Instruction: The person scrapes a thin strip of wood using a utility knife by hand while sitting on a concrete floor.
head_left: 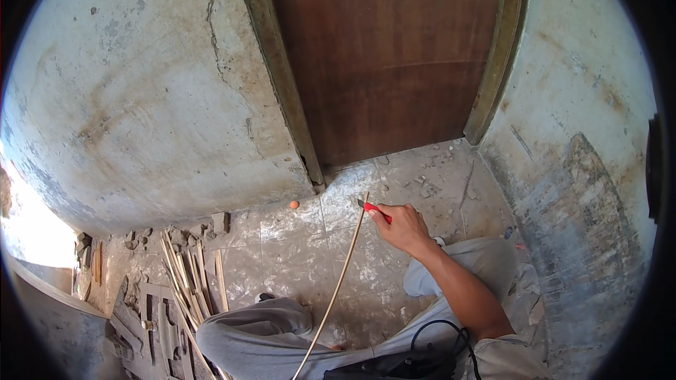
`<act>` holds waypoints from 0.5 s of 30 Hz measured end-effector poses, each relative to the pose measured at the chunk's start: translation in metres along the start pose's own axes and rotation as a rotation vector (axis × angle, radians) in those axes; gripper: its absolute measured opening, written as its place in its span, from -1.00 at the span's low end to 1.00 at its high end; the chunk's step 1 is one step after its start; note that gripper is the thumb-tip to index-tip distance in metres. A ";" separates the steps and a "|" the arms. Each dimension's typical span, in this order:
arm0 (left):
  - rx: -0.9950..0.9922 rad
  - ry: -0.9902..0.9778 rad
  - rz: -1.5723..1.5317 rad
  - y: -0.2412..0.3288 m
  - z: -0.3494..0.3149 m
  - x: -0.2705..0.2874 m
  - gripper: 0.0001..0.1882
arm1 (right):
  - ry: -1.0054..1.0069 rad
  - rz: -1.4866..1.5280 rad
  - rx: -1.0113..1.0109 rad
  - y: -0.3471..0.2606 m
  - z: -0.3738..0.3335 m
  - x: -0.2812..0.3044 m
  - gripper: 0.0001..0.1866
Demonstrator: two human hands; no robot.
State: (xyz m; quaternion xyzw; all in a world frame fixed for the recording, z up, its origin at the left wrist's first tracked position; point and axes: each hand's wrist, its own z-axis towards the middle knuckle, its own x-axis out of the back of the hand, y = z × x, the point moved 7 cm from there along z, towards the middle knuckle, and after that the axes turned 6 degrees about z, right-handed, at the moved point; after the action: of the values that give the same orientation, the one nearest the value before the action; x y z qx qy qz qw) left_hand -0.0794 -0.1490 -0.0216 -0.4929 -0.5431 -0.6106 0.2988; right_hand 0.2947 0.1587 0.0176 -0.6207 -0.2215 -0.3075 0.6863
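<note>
My right hand [403,226] is closed around a red utility knife [377,209], its arm reaching in from the lower right. The knife's short blade lies at the upper end of a long, thin pale strip, likely bamboo or wood [339,285]. Whether the edge bites into the strip or only touches it is too small to tell. The strip slants down between my legs to the lower edge, where its near end runs out of the picture. No clear part of my left hand shows.
Several pale sticks [189,278] lean beside my left knee, over a grey slotted panel [151,331]. Rubble [186,234] lies along the cracked wall [162,91]. A small orange ball-like thing [294,205] rests on the dusty tiled floor [296,253]. Ahead stands a brown door [387,56].
</note>
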 end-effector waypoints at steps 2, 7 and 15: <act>-0.010 0.049 -0.004 0.000 -0.006 0.007 -0.81 | 0.011 -0.049 -0.014 0.007 0.001 -0.003 -0.61; -0.048 0.063 0.143 -0.007 -0.022 0.014 -0.83 | 0.074 -0.166 -0.093 0.033 0.013 0.010 -0.60; 0.293 -0.079 -0.199 0.000 0.013 0.043 -0.77 | 0.315 0.158 0.072 0.000 -0.004 0.021 -0.62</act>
State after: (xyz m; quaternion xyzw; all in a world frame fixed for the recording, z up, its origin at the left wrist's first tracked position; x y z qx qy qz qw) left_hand -0.0902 -0.1287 0.0176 -0.4113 -0.6837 -0.5316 0.2841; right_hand 0.3095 0.1517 0.0313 -0.5554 -0.0729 -0.3378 0.7564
